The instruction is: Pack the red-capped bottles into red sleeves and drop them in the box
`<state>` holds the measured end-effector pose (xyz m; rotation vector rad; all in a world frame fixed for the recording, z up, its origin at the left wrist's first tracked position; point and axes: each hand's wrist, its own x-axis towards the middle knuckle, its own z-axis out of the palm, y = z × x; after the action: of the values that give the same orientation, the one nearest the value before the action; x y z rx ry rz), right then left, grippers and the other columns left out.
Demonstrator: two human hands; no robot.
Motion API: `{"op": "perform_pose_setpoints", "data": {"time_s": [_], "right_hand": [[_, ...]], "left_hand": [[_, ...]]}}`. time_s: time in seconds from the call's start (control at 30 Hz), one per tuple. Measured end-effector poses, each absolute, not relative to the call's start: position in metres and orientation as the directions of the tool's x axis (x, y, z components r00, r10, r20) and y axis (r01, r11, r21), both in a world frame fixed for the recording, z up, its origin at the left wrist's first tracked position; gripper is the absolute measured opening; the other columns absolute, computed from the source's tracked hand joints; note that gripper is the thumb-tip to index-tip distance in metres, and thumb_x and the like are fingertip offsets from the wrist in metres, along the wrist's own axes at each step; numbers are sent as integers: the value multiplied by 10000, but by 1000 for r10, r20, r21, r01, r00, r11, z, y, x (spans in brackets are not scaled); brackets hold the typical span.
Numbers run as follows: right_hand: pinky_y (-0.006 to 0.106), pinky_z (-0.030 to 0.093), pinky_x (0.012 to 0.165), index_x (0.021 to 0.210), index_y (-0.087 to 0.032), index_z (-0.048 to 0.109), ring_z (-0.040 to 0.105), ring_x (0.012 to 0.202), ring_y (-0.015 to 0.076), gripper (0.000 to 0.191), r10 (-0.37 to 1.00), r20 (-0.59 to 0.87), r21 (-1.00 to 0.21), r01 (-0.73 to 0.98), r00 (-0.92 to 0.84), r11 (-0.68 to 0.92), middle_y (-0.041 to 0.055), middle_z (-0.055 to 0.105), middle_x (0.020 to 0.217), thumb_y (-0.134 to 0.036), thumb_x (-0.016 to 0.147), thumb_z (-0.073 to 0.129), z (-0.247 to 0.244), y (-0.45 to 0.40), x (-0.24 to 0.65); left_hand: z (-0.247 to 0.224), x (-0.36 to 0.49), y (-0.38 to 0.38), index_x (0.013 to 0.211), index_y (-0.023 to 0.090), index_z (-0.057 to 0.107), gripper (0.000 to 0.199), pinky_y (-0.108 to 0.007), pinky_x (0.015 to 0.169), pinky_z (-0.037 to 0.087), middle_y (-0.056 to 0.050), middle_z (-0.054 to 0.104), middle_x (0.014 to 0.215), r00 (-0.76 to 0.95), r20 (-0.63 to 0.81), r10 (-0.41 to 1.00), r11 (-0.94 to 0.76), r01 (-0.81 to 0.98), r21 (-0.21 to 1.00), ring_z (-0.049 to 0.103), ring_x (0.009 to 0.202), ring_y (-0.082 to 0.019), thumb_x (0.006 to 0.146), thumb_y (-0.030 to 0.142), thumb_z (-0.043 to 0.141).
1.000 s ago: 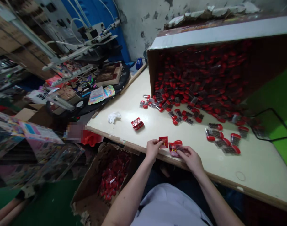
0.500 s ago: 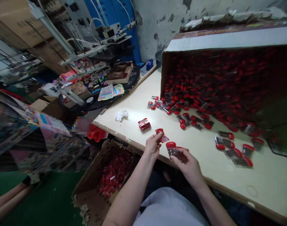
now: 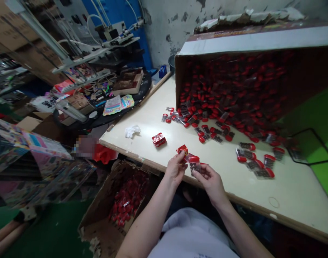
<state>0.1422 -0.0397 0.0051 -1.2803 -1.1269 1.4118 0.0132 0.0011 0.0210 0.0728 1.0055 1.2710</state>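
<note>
My left hand (image 3: 176, 167) pinches a small red printed packet (image 3: 182, 149), with a clear part trailing toward the right. Just beside it, my right hand (image 3: 210, 181) grips a small clear container with a red cap (image 3: 194, 164) and dark pellets inside. The cap sits against the packet's trailing end; whether it has gone inside cannot be made out. A bit of red shows behind my right fingers. A stack of red packets (image 3: 158, 140) lies on the table left of my hands, and a crumpled white tissue (image 3: 132, 131) lies farther left.
A large carton (image 3: 181, 77) on its side spills red-capped containers onto the table (image 3: 142, 150). Several loose containers (image 3: 256, 165) lie to the right, near a rubber band (image 3: 274, 202). Below the table edge stands a cardboard box (image 3: 99, 208) holding red packets. Another person's arm (image 3: 8, 231) shows at lower left.
My right hand has brought the red-capped container up to the packet in my left hand, closing the gap between them. The view has shifted slightly to the right.
</note>
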Motion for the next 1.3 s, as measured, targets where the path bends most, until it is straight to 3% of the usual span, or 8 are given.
{"op": "perform_pose_setpoints", "data": {"time_s": [0.13, 0.6, 0.77, 0.9, 0.97, 1.07, 1.17, 1.3], "right_hand": [[325, 505, 779, 984, -192, 611, 649, 841, 204, 327, 978, -194, -977, -74, -79, -200, 70, 684, 979, -380, 729, 691, 2, -40, 142], [371, 490, 811, 1032, -205, 672, 644, 874, 244, 351, 978, -205, -979, -14, -45, -205, 59, 702, 954, -380, 728, 676, 5, -39, 149], [317, 484, 735, 1017, -182, 688, 630, 819, 201, 356, 920, -332, -912, -178, -207, -369, 53, 697, 915, -385, 725, 679, 18, -34, 156], [247, 464, 626, 995, -199, 700, 615, 741, 152, 319, 862, -411, -837, -253, -298, -486, 38, 694, 889, -378, 733, 670, 21, -32, 159], [257, 463, 634, 1013, -205, 696, 611, 731, 156, 325, 888, -375, -881, -197, -267, -431, 31, 695, 860, -380, 742, 660, 17, -32, 159], [313, 472, 700, 1016, -217, 699, 616, 750, 191, 333, 961, -237, -972, 29, -145, -235, 36, 696, 838, -370, 721, 676, 8, -31, 159], [347, 476, 711, 984, -243, 714, 617, 749, 215, 320, 991, -123, -970, 215, -52, -110, 43, 697, 855, -364, 688, 697, 5, -31, 158], [332, 485, 705, 1018, -204, 700, 625, 751, 201, 357, 953, -240, -965, -64, -185, -255, 42, 700, 837, -387, 713, 673, 10, -31, 155]], "left_hand": [[21, 18, -4, 793, 142, 651, 295, -252, 676, 409, -33, 654, 755, -23, -517, 856, 334, -738, 586, 581, 678, -122, 581, 301, 781], [23, 19, -13, 766, 112, 692, 287, -274, 721, 406, -90, 682, 779, 91, -457, 885, 425, -559, 712, 594, 702, -153, 654, 375, 725], [23, 13, -12, 824, 101, 702, 336, -301, 784, 408, -121, 685, 848, 177, -417, 892, 446, -499, 743, 606, 781, -184, 676, 402, 704], [20, 13, -11, 843, 108, 705, 347, -309, 789, 403, -116, 689, 883, 128, -459, 879, 468, -418, 779, 602, 815, -191, 650, 395, 724], [18, 13, -11, 851, 112, 705, 347, -308, 781, 402, -110, 690, 882, 88, -481, 872, 474, -391, 789, 599, 803, -184, 647, 391, 725], [17, 12, -12, 868, 123, 699, 341, -303, 771, 402, -101, 689, 888, 73, -494, 866, 483, -377, 791, 600, 805, -182, 640, 375, 733], [20, 9, -11, 833, 125, 695, 326, -302, 767, 406, -100, 688, 886, 87, -520, 850, 510, -386, 769, 606, 814, -188, 611, 356, 757], [23, 9, -11, 820, 106, 699, 335, -294, 759, 417, -122, 687, 901, 141, -502, 853, 503, -472, 724, 610, 780, -172, 630, 378, 746]]}}
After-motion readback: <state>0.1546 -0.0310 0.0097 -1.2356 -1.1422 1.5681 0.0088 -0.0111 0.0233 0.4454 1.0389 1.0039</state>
